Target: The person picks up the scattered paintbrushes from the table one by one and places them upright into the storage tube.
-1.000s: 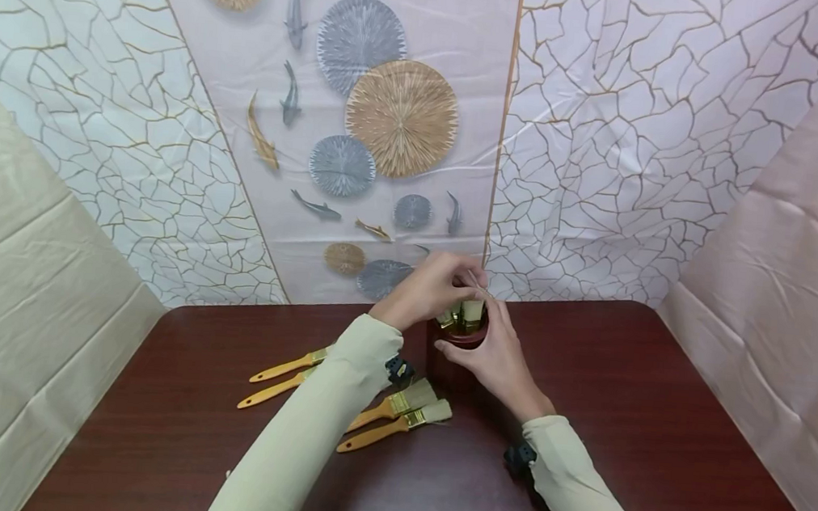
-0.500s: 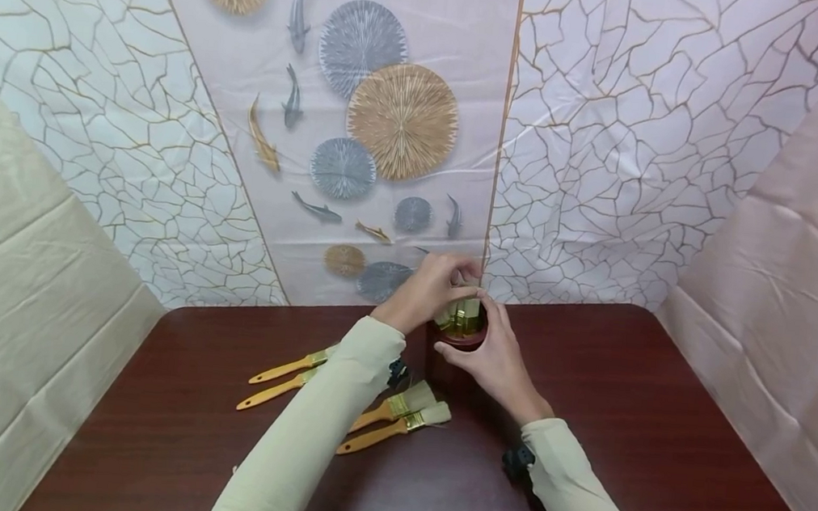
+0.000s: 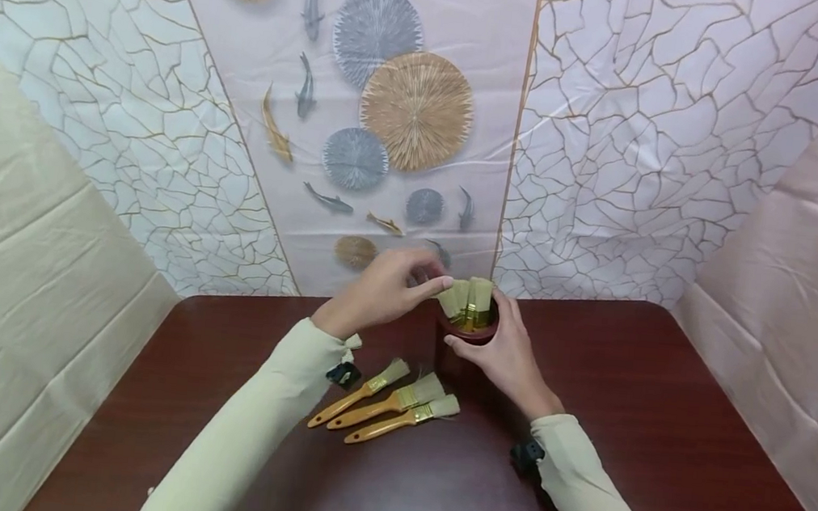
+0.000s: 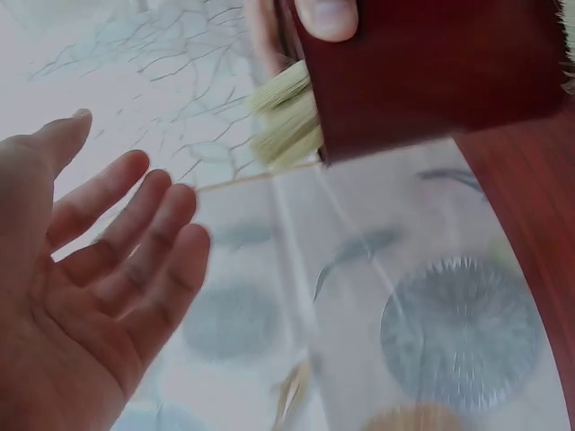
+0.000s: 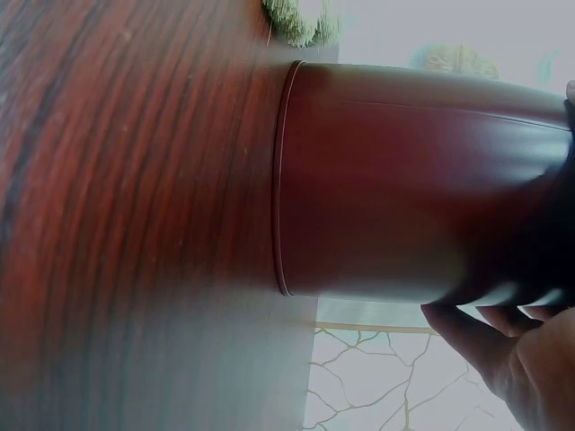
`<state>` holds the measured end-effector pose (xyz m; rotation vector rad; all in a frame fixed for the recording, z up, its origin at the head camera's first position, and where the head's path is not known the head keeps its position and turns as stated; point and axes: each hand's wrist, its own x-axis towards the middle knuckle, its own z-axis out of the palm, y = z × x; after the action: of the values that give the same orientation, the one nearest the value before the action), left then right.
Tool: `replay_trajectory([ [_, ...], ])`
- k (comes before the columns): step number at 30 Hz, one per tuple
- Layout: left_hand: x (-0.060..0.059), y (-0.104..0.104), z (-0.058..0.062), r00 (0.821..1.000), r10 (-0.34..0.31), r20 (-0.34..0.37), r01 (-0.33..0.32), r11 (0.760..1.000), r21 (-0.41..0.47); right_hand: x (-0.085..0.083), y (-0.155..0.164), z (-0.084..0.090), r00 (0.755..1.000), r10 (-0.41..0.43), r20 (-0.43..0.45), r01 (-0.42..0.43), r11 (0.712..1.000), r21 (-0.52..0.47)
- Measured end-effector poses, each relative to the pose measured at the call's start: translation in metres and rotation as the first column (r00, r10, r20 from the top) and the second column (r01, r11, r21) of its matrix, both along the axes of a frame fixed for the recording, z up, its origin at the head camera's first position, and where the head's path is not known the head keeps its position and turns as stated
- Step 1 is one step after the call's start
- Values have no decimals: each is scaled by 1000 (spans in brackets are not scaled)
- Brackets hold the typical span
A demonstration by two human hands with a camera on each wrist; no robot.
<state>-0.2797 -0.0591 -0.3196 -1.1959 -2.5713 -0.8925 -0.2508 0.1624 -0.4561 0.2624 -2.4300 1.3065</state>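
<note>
A dark red round cup (image 3: 452,361) stands on the table with several paintbrushes (image 3: 478,296) in it, bristles up. Around its upper part curls my right hand (image 3: 511,360), thumb at the near side of the rim. The right wrist view shows the cup's glossy side (image 5: 404,180) and its base at the table. Just left of the bristles is my left hand (image 3: 390,288); the left wrist view has this hand (image 4: 112,278) with loosely bent fingers and a bare palm. The brush handles are mostly hidden inside the cup.
Three paintbrushes with orange handles (image 3: 372,421) lie on the dark red table (image 3: 619,436) in front of the cup. More pale bristles (image 3: 353,341) peek out behind the left wrist. A patterned cloth (image 3: 607,159) hangs behind the table.
My left hand has drawn back leftward from over the cup, so the brush bristles there show fully. The right hand keeps its grip on the cup. The head view has shifted slightly.
</note>
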Motion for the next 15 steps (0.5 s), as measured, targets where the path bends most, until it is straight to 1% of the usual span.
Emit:
replay_trajectory([
  [2,6,-15,-1,999,14,29,-14,1000,-4,0,0,0,1000,-1,3,1,1000,-2],
  [4,12,-30,-2,996,48,71,-46,999,-22,0,0,0,1000,-5,4,5,1000,4],
  [6,18,-45,-7,991,91,98,-87,995,-40,0,1,2,1000,-10,5,10,1000,10],
  [8,25,-61,-14,980,143,138,-137,989,-55,-1,0,2,1000,-13,8,13,1000,13],
  [11,31,-84,-29,958,212,193,-204,977,-58,-1,0,3,1000,-17,10,17,1000,12],
  [15,32,-118,-58,917,298,266,-291,955,-66,-2,-1,1,1000,-12,18,12,1000,13],
])
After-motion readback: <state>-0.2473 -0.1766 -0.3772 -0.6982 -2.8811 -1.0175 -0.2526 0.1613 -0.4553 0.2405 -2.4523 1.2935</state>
